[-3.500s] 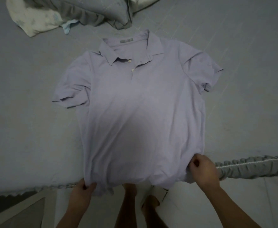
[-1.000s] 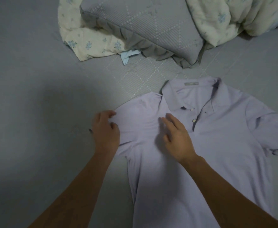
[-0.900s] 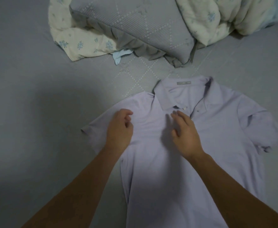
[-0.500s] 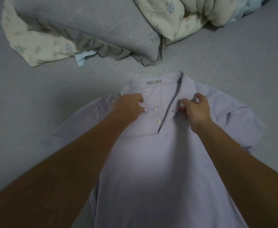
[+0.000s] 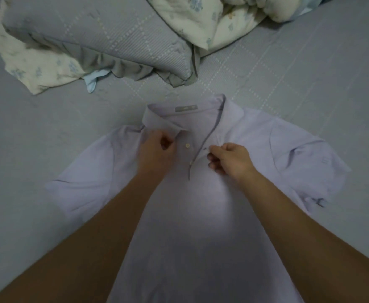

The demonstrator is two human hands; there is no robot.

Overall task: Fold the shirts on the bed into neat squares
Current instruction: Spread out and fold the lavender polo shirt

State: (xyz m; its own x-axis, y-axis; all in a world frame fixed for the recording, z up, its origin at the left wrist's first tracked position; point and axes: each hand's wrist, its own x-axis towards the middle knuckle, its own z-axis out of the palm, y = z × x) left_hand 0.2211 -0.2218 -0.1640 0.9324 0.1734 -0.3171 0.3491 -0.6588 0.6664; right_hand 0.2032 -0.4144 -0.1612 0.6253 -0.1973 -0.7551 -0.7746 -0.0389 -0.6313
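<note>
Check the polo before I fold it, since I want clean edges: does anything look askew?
Yes. The polo shirt lies flat, but its placket gapes open, unbuttoned, and the collar sits unevenly. The left hand and right hand pinch fabric beside it.

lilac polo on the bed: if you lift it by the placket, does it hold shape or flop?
Likely flops: the polo shirt lies limp, puckering where the left hand and right hand pinch it. Probably light, being thin knit. Pushed, it would likely bunch on the textured bedsheet, not slide.
</note>
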